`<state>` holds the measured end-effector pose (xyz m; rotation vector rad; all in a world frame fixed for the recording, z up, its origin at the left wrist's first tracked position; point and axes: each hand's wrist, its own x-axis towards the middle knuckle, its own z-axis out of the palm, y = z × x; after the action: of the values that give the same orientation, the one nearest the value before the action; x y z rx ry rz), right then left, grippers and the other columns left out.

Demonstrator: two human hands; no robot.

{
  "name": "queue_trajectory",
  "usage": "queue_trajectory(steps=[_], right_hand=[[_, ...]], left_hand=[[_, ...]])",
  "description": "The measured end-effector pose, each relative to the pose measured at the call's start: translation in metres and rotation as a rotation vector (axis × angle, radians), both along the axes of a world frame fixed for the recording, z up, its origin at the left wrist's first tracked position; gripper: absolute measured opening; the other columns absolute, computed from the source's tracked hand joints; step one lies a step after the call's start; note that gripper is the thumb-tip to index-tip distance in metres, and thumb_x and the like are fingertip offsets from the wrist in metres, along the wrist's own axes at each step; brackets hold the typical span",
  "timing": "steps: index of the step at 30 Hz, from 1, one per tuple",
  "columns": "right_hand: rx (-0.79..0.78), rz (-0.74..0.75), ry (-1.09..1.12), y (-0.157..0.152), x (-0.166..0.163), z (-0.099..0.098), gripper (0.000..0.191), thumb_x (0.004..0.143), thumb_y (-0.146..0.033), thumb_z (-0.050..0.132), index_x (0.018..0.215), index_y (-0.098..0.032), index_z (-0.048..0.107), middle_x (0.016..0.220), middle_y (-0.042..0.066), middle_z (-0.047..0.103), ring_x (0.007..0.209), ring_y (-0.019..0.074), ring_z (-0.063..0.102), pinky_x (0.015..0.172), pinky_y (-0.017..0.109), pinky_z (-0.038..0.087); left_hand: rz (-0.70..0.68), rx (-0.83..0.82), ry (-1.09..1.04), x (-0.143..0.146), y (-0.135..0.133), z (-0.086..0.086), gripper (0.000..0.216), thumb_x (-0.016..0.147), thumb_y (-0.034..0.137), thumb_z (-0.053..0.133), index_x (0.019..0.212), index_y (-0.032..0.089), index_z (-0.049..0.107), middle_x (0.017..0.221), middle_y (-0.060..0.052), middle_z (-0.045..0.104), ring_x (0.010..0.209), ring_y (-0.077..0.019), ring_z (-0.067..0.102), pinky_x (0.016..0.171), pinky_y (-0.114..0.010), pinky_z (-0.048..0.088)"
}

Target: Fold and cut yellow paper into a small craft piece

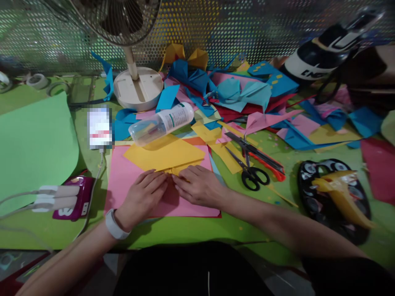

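A sheet of folded yellow paper point(165, 153) lies on a stack of pink paper point(121, 181) in front of me. My left hand point(148, 193) rests at its near edge, the fingers bent together over the paper. From the other side my right hand point(197, 185) meets it, its fingers closed on the same near edge. The two sets of fingertips almost touch at the middle of the fold. What lies beneath the fingers is hidden. Just beyond the yellow paper, a clear plastic bottle point(162, 122) with a white label lies on its side.
Black-handled scissors point(247, 168) and an orange utility knife point(259, 158) lie to the right, near a yellow glue gun point(342, 193). A phone point(99, 126), a purple power strip point(74, 197) and green paper point(37, 144) are left. Behind stand a fan point(138, 88) and paper scraps point(240, 92).
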<state>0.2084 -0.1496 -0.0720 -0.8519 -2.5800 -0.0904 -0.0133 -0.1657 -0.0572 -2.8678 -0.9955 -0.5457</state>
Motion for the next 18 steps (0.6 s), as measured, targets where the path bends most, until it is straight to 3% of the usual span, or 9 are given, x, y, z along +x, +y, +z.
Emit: queue_trajectory(steps=[8, 18], right_hand=[[-0.075, -0.044, -0.001, 0.0009, -0.0032, -0.0044, 0.028, 0.095, -0.025, 0.047, 0.113, -0.012, 0.064, 0.079, 0.007, 0.06, 0.075, 0.0193, 0.053, 0.062, 0.034, 0.038], [-0.075, -0.049, -0.027, 0.0032, -0.0033, -0.0025, 0.033, 0.096, -0.026, 0.043, 0.115, -0.009, 0.065, 0.08, 0.009, 0.062, 0.077, 0.02, 0.054, 0.065, 0.034, 0.042]], left_hand=[[-0.053, -0.002, 0.108, -0.0029, -0.0063, -0.0003, 0.026, 0.087, 0.008, 0.054, 0.11, 0.008, 0.067, 0.118, -0.016, 0.068, 0.112, -0.027, 0.062, 0.099, -0.041, 0.05], [-0.031, 0.031, 0.126, 0.0011, -0.0101, -0.0017, 0.024, 0.089, 0.017, 0.057, 0.11, 0.008, 0.066, 0.119, -0.013, 0.067, 0.111, -0.0273, 0.061, 0.1, -0.043, 0.048]])
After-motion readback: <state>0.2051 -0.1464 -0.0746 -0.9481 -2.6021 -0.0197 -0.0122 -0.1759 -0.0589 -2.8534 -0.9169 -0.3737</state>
